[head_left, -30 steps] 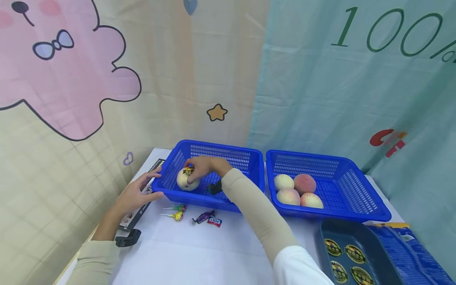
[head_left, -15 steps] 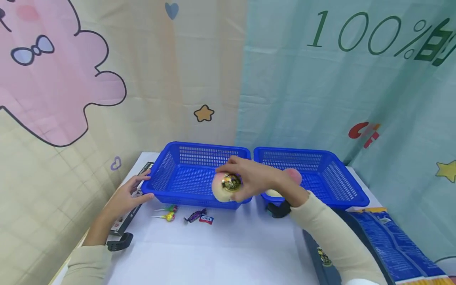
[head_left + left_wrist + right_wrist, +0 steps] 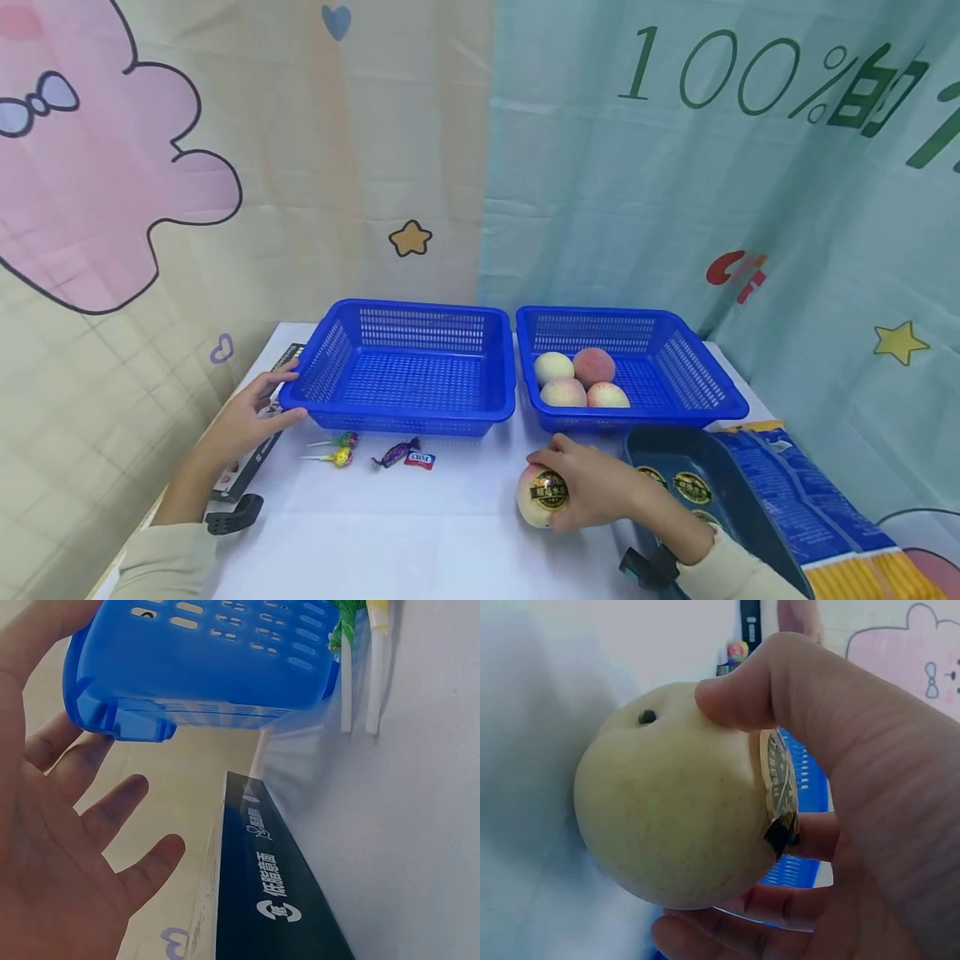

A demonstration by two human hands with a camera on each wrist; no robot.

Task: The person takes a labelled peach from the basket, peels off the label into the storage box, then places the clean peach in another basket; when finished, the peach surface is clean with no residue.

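Observation:
A pale peach with a black-and-gold sticker is held in my right hand, low over the white tablecloth in front of the right basket. In the right wrist view my thumb lies across the top of the peach, with fingers around its far side. My left hand touches the near-left corner of the left blue basket, thumb and fingers spread around it. This basket has nothing in it. Several peaches sit at the left end of the right blue basket.
Two lollipops, a purple wrapped candy and a small red-and-blue candy lie before the left basket. A dark tray with round stickers and a blue bag are at right. A black narrow box lies at left.
My right hand has lifted the peach out of the left basket and carried it right and toward me, over the tablecloth. My left hand stays at the basket corner. The head view has turned right.

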